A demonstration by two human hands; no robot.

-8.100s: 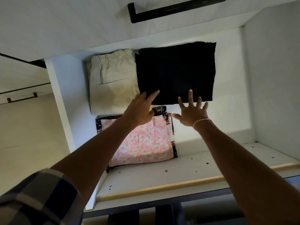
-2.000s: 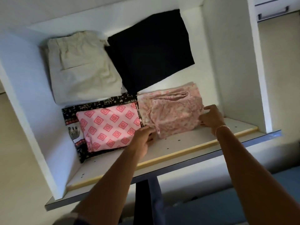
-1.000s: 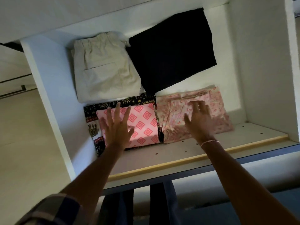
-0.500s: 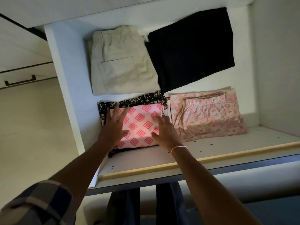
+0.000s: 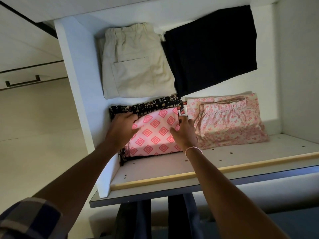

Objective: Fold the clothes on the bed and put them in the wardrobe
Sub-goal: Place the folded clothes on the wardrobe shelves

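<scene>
On the wardrobe shelf (image 5: pixel 224 163) lie several folded clothes. A pink diamond-print garment (image 5: pixel 155 133) tops a black patterned one (image 5: pixel 155 105) at the front left. My left hand (image 5: pixel 122 128) grips its left edge, fingers curled into the fabric. My right hand (image 5: pixel 184 133) holds its right edge, next to a pink floral garment (image 5: pixel 227 123) at the front right. Beige trousers (image 5: pixel 136 62) sit at the back left, a black garment (image 5: pixel 212 47) at the back right.
White side panels (image 5: pixel 76 83) close the compartment left and right. A wooden strip (image 5: pixel 224 169) lines the shelf's front edge. Dark clothes (image 5: pixel 155 219) hang below the shelf. A drawer handle (image 5: pixel 22 81) shows at far left.
A pink floral garment was set at the front right. Both hands then moved left from it onto the diamond-print stack and closed on its two side edges.
</scene>
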